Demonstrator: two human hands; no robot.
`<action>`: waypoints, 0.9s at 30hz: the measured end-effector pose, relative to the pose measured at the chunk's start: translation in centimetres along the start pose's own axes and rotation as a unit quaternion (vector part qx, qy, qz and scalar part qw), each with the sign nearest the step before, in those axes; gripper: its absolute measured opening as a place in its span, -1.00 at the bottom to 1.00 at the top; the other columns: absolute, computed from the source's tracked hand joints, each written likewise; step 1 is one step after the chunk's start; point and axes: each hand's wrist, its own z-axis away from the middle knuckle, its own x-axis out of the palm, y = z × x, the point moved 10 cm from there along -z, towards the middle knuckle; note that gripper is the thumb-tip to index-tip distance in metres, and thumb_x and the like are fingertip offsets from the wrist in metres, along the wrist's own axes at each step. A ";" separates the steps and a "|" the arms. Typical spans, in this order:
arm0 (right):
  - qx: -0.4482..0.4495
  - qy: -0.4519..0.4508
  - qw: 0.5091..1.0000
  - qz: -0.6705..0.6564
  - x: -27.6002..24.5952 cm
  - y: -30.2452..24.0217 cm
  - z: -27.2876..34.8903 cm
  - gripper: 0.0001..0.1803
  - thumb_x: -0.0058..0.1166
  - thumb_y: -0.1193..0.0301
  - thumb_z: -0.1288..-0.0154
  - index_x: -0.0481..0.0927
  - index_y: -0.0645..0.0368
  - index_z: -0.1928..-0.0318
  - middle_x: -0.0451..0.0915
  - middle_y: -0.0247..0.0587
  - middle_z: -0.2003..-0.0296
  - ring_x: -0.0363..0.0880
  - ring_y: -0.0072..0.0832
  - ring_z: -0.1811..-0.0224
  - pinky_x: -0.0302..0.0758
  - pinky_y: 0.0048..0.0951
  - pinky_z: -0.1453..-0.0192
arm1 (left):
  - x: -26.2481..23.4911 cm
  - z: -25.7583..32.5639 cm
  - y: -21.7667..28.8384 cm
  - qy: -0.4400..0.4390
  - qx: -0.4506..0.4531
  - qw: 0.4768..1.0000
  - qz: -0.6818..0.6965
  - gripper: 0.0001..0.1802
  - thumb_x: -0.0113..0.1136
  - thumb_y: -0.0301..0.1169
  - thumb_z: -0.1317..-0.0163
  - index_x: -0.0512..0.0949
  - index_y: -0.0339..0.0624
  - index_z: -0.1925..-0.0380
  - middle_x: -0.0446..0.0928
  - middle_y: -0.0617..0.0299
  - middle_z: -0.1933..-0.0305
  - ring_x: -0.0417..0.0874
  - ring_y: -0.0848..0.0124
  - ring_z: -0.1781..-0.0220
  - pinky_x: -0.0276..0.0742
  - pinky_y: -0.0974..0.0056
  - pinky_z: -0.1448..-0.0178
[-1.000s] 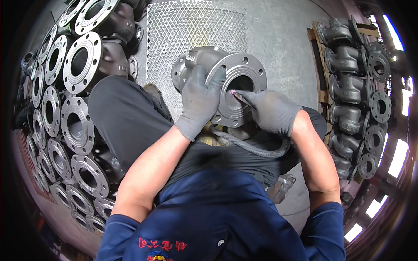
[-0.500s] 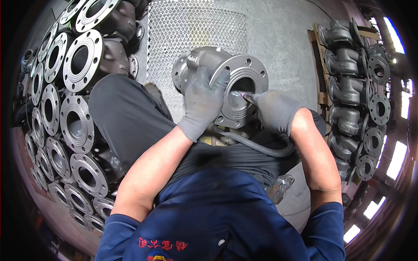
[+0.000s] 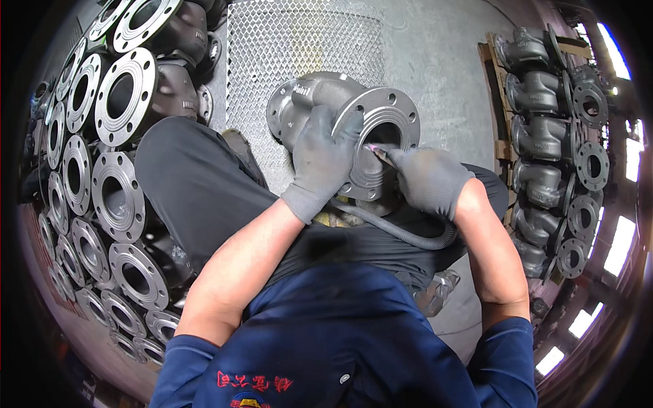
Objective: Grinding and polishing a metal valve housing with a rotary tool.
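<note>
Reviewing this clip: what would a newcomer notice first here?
First, the grey flanged casting at the centre, with the gloved left hand clasping its flange and the gloved right hand holding a pink-tipped tool at its opening. Then the stack of similar castings along the left, and another row at the right.

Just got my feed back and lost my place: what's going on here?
A person's gloved left hand rests against a gray flanged metal casting. The gloved right hand holds a slim tool with its pinkish tip at the casting's round opening. A ribbed hose curves below that hand. Similar castings stand stacked on both sides.
</note>
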 end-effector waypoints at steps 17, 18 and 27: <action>-0.021 0.050 0.995 -0.082 -0.3 1.1 0.0 -0.58 0.27 0.34 -0.33 0.67 0.09 -0.19 0.77 0.19 0.11 0.76 0.13 0.02 0.67 0.03 -0.07 | -0.4 -0.6 0.6 -0.008 -0.002 1.000 0.000 -0.49 0.35 -0.01 -0.45 0.52 -0.31 0.29 0.59 -0.18 0.34 0.66 -0.18 0.25 0.53 -0.15 0.12; -0.034 0.050 0.991 -0.123 -0.7 1.3 0.5 -0.58 0.19 0.34 -0.39 0.65 0.04 -0.24 0.76 0.18 0.07 0.75 0.14 0.00 0.66 0.03 -0.08 | -0.4 -1.1 0.6 -0.023 -0.021 0.999 0.013 -0.52 0.34 -0.04 -0.45 0.54 -0.32 0.25 0.60 -0.18 0.33 0.66 -0.19 0.23 0.53 -0.16 0.10; 0.026 0.166 0.861 -0.480 -1.3 10.0 5.0 -0.66 0.23 0.48 -0.46 0.67 0.39 -0.16 0.74 -0.22 0.31 0.71 -0.58 0.33 0.65 -0.46 0.25 | 0.6 -0.7 -1.2 -0.060 0.040 0.997 -0.024 -0.62 0.33 -0.06 -0.46 0.63 -0.19 0.10 0.62 -0.08 0.16 0.69 -0.13 0.11 0.56 -0.15 0.01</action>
